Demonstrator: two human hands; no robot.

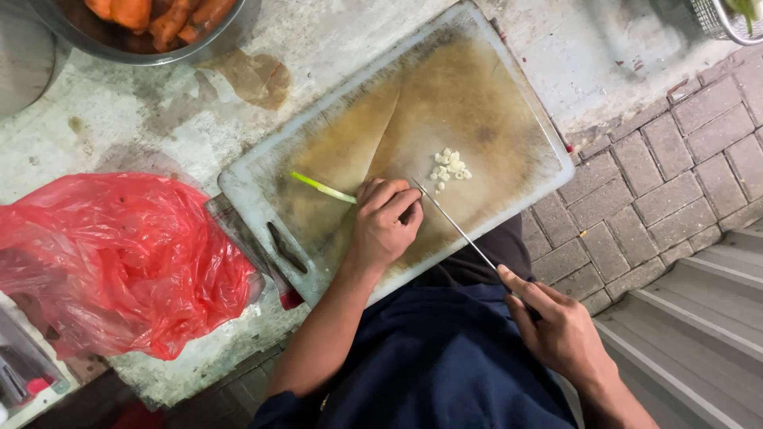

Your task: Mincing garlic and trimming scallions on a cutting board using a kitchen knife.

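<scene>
A stained white cutting board (509,95) lies on a worn concrete counter. My left hand (383,226) presses down on a green onion stalk (322,187), whose pale green end sticks out to the left of my fingers. My right hand (556,322) grips the handle of a thin knife (455,224), its blade edge-on and its tip right beside my left fingers. A small pile of cut white slices (449,165) sits on the board just beyond the blade.
A red plastic bag (119,258) lies crumpled at the left. A metal bowl (171,56) holding orange carrots stands at the top left. A wire basket (727,20) shows at the top right. Brick paving (675,175) and steps (699,334) lie to the right.
</scene>
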